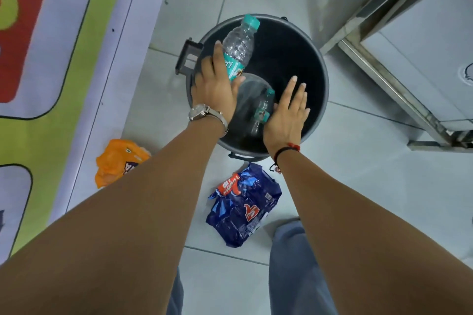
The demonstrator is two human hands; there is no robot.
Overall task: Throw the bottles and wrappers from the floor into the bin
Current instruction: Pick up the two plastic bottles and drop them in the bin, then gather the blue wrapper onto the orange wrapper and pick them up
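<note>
A round dark grey bin (323,77) stands on the tiled floor. Above its left rim my left hand (213,84) grips a clear plastic bottle with a teal cap and label (239,45), cap pointing away from me. My right hand (288,112) is open over the bin with fingers spread and holds nothing. A second clear bottle with a teal label (261,110) is inside the bin, below and between my hands, blurred. A crumpled blue wrapper (244,206) lies on the floor just in front of the bin. An orange wrapper (119,161) lies to the left, at the mat's edge.
A colourful floor mat (51,59) covers the left side. A steel-framed cabinet (409,59) stands at the right, close to the bin. A black handle clip (188,56) sticks out from the bin's left rim. My trouser legs show at the bottom.
</note>
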